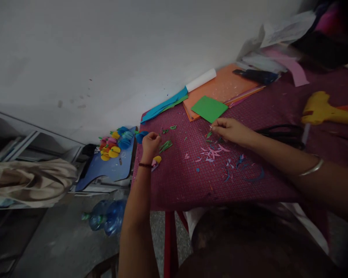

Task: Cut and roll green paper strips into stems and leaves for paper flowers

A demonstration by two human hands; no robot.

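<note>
My left hand (151,146) is at the table's left end, its fingers curled closed. A blue folded-paper shape (140,137) with a green tip shows right beside it; whether the fingers grip it is hidden. Under the wrist lies a yellow and pink paper shape (156,161). Thin green paper strips (166,146) rest just right of this hand. My right hand (227,130) is pinched closed above the table, a tiny pale tip showing at its fingertips. Below it are small green scraps (209,135) and pink paper slivers (213,153).
A green paper square (209,109) overlaps orange sheets (229,83) near the wall. Blue strips (165,105) lie behind. A yellow glue gun (321,109) and black scissors (278,133) are at right. Colourful paper shapes (113,150) sit on a blue board (107,168); water bottles (107,216) are below.
</note>
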